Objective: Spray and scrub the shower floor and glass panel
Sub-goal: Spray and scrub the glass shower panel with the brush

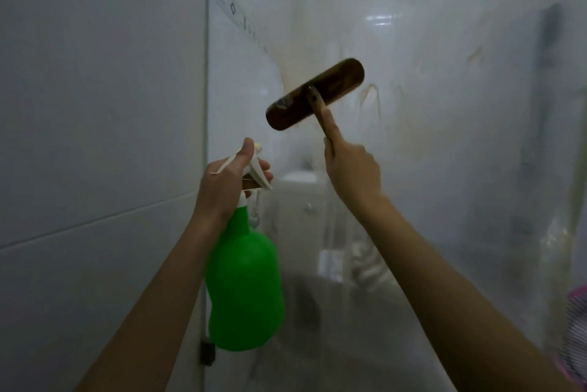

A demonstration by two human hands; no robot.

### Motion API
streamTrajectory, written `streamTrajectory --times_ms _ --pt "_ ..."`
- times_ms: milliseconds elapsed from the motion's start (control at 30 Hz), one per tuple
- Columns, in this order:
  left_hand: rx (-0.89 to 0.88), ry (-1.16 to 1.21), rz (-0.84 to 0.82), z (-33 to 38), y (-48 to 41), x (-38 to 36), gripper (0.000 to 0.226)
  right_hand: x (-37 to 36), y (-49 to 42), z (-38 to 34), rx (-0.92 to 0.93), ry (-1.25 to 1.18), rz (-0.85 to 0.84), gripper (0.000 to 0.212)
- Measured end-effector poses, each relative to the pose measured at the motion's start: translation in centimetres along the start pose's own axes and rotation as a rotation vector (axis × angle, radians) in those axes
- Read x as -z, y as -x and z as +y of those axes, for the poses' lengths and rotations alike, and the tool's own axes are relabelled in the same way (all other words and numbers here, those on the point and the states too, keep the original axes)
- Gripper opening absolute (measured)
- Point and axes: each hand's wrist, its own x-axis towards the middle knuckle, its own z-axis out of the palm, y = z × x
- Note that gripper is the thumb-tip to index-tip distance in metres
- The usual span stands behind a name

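The brush (314, 93) is held against the glass (444, 106) near its left edge by the right hand (352, 169), fingers clamped on its handle, and is best pressed flat across the brown streaks (370, 96), while the bottle (244, 290) is gripped by the curled fingers of the left hand (228, 179).

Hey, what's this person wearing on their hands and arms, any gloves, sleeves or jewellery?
Nothing shows on either. The left hand and right hand are ungloved, with no ring, watch or bracelet visible, and both forearms are bare to the frame's edge. Pink striped fabric at the lower right edge is probably clothing.
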Motion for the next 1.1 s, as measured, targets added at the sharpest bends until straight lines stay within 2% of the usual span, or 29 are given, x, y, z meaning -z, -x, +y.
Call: streamTrajectory --times_ms 100,267,400,500,700,900,1000,1100 --pt "-0.005 0.001 0.034 0.4 0.0 0.8 0.052 -0.3 -1.1 -0.4 0.009 0.005 0.004 0.058" --pt "0.000 -0.004 0.057 0.7 0.2 2.2 0.054 -1.5 8.8 1.9 -0.051 -0.087 -0.049 0.058" --pt "-0.016 -0.046 0.078 0.9 0.9 2.7 0.051 -1.6 -0.3 -2.1 0.022 0.003 0.029 0.060" --pt "-0.024 -0.045 0.112 1.3 1.2 3.2 0.050 -0.4 -6.4 -4.3 0.058 -0.016 -0.017 0.058" --pt "-0.010 -0.019 0.094 1.9 1.2 4.1 0.051 -1.4 4.1 -0.3 0.058 0.000 -0.084 0.063" --pt "-0.029 -0.015 0.104 2.3 0.9 4.0 0.051 -1.7 -5.1 -4.8 0.135 0.013 -0.049 0.061" --pt "-0.022 -0.020 0.112 2.3 0.8 4.1 0.054 -2.2 -0.9 -2.8 0.085 -0.035 -0.075 0.062" --pt "-0.011 -0.011 0.098 2.1 0.8 4.4 0.053 -3.0 5.0 -0.1 0.114 -0.029 -0.072 0.067"
